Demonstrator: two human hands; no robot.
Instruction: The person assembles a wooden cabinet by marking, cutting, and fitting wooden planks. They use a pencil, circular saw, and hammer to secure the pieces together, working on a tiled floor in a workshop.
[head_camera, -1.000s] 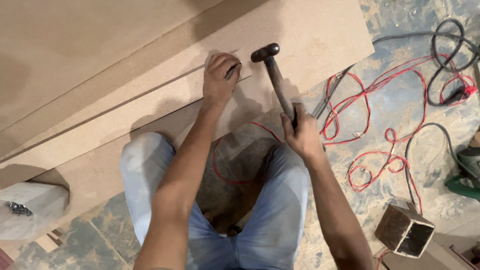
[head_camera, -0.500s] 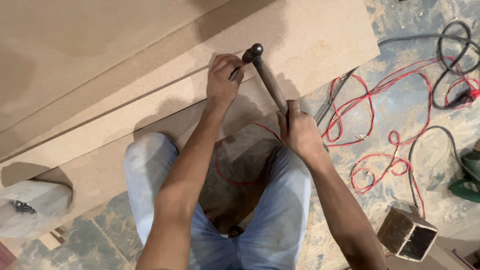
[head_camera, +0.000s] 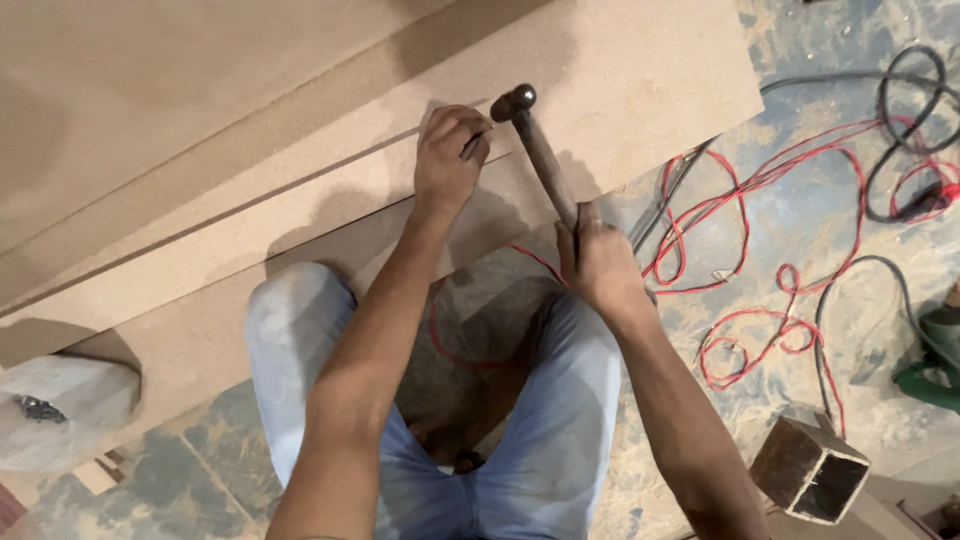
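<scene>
A: What is differing from half a second ago?

B: The left hand (head_camera: 450, 155) is staying on the fibreboard panel (head_camera: 620, 70), fingers pinched on a small dark object, too small to identify. The hammer (head_camera: 535, 150) is sitting lower now, its head just beside those fingertips. The right hand (head_camera: 598, 262) is keeping its fist wrapped tight around the handle's lower end.

A: And the setting?

B: Stacked panels are filling the upper left; a white bag (head_camera: 60, 410) is lying at the left edge. The dusty floor (head_camera: 770, 250) is carrying red wires (head_camera: 740, 190) and a black cable (head_camera: 900, 120), with a square metal tube (head_camera: 810, 470) at lower right.

A: What is being cut off?

B: A green tool (head_camera: 935, 360) is leaving the right edge; the handle's end is disappearing inside the fist.
</scene>
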